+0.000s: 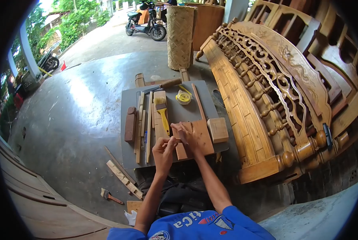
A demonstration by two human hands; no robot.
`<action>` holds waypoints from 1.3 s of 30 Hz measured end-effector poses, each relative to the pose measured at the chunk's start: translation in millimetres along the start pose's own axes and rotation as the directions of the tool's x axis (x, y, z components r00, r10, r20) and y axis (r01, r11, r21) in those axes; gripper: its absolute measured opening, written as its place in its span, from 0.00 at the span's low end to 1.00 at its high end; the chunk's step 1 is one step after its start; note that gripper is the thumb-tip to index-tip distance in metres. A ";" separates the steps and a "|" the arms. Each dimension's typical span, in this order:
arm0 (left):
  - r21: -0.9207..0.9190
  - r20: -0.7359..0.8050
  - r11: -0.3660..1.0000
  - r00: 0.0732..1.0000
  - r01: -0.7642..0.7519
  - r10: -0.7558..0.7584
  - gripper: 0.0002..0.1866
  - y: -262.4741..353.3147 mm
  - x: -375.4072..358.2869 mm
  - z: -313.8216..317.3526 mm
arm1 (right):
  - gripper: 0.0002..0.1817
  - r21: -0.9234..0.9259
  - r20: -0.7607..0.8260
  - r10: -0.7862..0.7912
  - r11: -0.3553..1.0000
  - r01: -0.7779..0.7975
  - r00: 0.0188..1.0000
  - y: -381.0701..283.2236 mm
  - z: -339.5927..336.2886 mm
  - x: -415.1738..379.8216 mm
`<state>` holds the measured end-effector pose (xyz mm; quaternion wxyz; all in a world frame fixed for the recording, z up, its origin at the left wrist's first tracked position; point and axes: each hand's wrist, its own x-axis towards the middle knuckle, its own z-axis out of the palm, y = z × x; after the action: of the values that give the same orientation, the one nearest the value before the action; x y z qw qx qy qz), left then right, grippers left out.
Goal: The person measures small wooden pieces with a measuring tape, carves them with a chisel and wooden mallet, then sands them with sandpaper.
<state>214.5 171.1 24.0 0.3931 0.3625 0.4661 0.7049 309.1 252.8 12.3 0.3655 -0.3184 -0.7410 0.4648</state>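
Left hand and right hand close in over a flat, reddish board, near edge of the smooth grey bench!
Left hand's grip pinched together, anything in it too small to tell; right hand's grip, can't tell. Squared pale block just beside the board, bristly yellow-handled brush and slim wooden strips crowding its left, rounded tape measure beyond, carved furniture looming right.

A woodworking workshop, open to the outdoors: on the table lie a board, a brush, a tape measure and wood strips; carved panels stand to the table's right, and well beyond the table are a motorbike and greenery.
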 end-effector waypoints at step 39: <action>-0.051 -0.095 0.999 0.995 0.010 -0.015 0.09 -5.1 -9.6 -8.7 | 0.26 -0.331 -0.037 -0.292 0.906 0.264 0.956 44.8 8.3 2.2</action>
<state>212.1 160.6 15.1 0.3839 0.3153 0.4686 0.7305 307.0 267.2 -31.0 0.4024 -0.2843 -0.8284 0.2665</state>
